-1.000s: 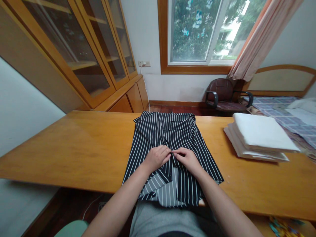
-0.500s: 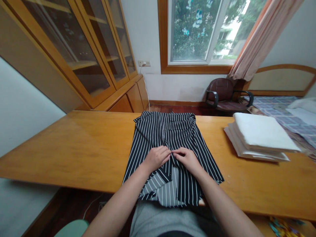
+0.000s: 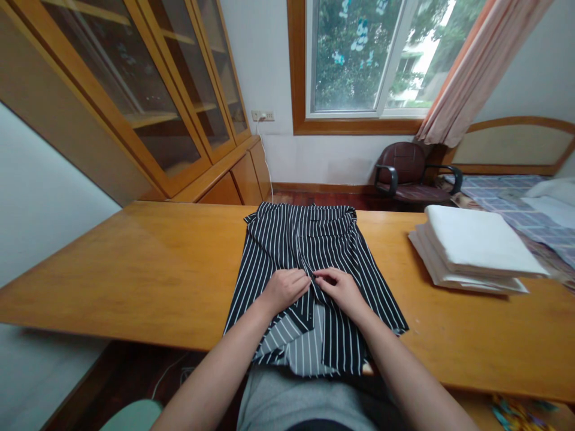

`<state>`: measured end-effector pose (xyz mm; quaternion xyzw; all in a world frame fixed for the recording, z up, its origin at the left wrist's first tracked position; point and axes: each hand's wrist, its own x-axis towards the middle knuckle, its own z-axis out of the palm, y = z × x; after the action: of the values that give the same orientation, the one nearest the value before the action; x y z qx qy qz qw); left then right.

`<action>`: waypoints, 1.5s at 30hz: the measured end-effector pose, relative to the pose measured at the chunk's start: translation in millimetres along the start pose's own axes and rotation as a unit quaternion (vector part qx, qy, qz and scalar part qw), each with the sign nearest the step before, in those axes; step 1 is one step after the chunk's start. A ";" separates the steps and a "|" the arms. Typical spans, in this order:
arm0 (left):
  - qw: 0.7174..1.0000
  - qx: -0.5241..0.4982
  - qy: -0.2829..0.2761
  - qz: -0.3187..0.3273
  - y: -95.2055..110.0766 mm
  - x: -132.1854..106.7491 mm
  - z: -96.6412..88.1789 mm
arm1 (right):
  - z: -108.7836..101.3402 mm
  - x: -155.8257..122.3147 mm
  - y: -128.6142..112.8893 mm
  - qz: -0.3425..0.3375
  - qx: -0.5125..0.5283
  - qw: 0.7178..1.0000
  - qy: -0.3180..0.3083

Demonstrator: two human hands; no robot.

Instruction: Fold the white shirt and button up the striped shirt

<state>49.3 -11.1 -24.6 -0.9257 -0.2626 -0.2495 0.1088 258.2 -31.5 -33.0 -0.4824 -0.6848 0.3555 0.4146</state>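
A black garment with white stripes, which looks like a shirt (image 3: pixel 278 239), lies spread on the wooden table (image 3: pixel 148 269) in front of me. Its front edges part toward me, where the paler inner side shows. My left hand (image 3: pixel 287 288) pinches the left front edge near the middle of the cloth. Close beside it, my right hand (image 3: pixel 340 290) pinches the other front edge with thumb and forefinger. The fingertips of both hands nearly meet. Whatever small fastening lies between them is too small to make out.
A stack of white folded items (image 3: pixel 480 248) sits on the table to the right. Beyond the table are a dark red armchair (image 3: pixel 404 170), a bed (image 3: pixel 507 194) and a glass-door cabinet (image 3: pixel 179 102). A pale green stool (image 3: pixel 132 417) stands at the lower left.
The fingertips have shifted very slightly at the front edges, with a small gap now showing between the hands. The garment and everything else lie as before.
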 end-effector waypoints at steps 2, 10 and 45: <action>1.000 0.003 0.000 0.000 0.3 0.2 -0.5 | 1.0 -0.2 0.1 0.001 -0.005 1.000 0.010; 1.000 0.006 0.006 0.001 0.6 0.1 -1.6 | 2.1 -2.6 -5.0 -0.046 -0.060 0.997 0.007; 1.000 0.009 0.000 -0.015 0.2 0.5 1.3 | 4.0 -5.1 -2.1 -0.079 -0.135 0.988 0.010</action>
<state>50.3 -10.6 -25.4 -0.9205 -0.2791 -0.2492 0.1132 254.8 -37.4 -33.9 -0.4823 -0.7580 0.2212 0.3794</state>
